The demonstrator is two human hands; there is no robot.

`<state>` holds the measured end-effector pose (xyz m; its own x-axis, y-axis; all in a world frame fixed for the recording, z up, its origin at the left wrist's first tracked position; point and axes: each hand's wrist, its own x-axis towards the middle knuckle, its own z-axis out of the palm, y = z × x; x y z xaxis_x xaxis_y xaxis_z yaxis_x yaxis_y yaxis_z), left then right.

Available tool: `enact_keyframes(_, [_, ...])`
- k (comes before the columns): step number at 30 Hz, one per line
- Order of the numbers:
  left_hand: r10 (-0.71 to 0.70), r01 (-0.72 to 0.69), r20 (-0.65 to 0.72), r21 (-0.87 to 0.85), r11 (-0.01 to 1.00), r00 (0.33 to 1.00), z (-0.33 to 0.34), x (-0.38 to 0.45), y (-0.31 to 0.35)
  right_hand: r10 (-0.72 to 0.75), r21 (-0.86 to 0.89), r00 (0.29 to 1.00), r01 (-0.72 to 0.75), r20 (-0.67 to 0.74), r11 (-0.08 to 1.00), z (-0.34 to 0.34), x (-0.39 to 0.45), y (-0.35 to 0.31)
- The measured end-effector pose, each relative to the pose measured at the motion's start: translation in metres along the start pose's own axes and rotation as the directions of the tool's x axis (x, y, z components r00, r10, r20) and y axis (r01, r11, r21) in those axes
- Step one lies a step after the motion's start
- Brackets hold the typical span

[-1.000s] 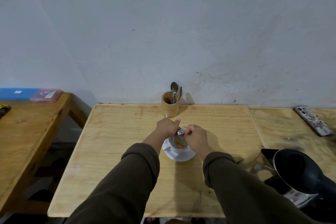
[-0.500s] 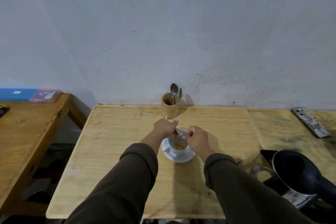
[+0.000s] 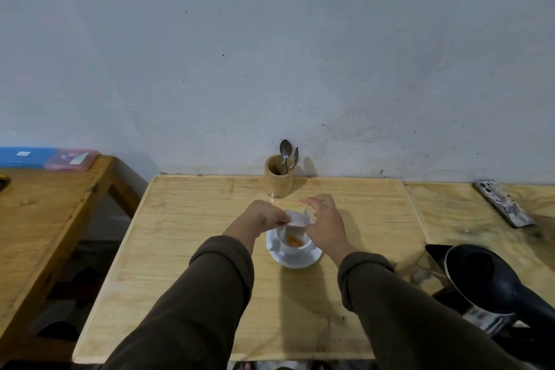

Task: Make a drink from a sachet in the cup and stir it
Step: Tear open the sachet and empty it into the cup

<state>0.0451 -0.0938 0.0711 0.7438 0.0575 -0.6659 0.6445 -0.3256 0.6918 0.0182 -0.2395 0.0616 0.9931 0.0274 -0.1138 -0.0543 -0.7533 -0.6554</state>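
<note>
A white cup [image 3: 295,246] stands on a white saucer [image 3: 300,260] in the middle of the light wooden table [image 3: 192,234]. Orange powder lies in the cup's bottom. Just above the cup hangs a crumpled white sachet [image 3: 297,219]. My left hand [image 3: 265,216] pinches the sachet's left edge. My right hand [image 3: 324,219] is at the sachet's right side with its fingers spread apart; whether it still touches the paper I cannot tell.
A wooden holder [image 3: 277,176] with two metal spoons [image 3: 286,153] stands at the wall behind the cup. A black kettle [image 3: 492,282] sits at the right front, a phone [image 3: 504,203] farther back on the right. Another wooden table [image 3: 45,213] is on the left.
Both hands have risen slightly above the cup with the sachet. My right hand's fingers have spread open; before they pinched the sachet over the cup.
</note>
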Motion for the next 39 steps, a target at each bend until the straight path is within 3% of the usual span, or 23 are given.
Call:
enact_keyframes(4, [0.047,-0.063,-0.088,-0.193,0.979,0.995,-0.011,0.005,-0.013,-0.040,-0.113,0.997,0.033,-0.059,0.993,-0.004,-0.007,-0.017])
enact_keyframes(9, [0.076,-0.164,-0.267,-0.323,0.932,0.961,-0.028,0.001,-0.030,0.098,0.263,0.994,-0.082,-0.049,0.961,0.020,-0.008,-0.058])
enact_keyframes(12, [0.082,-0.195,-0.327,-0.330,0.923,0.941,-0.039,-0.003,-0.042,0.129,0.284,0.991,-0.130,0.024,0.950,0.043,-0.008,-0.075])
enact_keyframes(15, [0.104,-0.212,-0.398,-0.239,0.948,0.912,-0.049,-0.003,-0.057,0.170,0.162,0.984,-0.176,0.047,0.971,0.065,-0.004,-0.084])
enact_keyframes(19, [0.155,-0.200,-0.387,-0.078,0.977,0.909,-0.056,0.004,-0.083,0.156,-0.070,0.986,-0.152,0.059,0.986,0.095,0.001,-0.089])
enact_keyframes(26, [0.134,-0.134,-0.343,0.026,0.991,0.930,-0.054,0.027,-0.107,0.145,-0.374,0.981,-0.087,0.131,0.923,0.128,0.007,-0.090])
enact_keyframes(29, [0.154,-0.128,-0.299,0.107,0.986,0.942,-0.050,0.035,-0.114,0.151,-0.474,0.984,-0.090,0.093,0.876,0.136,0.010,-0.088])
enact_keyframes(35, [0.201,-0.129,-0.255,0.272,0.954,0.946,-0.047,0.042,-0.121,0.153,-0.405,0.982,-0.097,0.109,0.909,0.135,0.011,-0.085])
enact_keyframes(39, [0.238,-0.124,-0.315,0.341,0.932,0.919,-0.044,0.040,-0.119,0.145,-0.168,0.985,-0.128,0.094,0.978,0.120,0.007,-0.084])
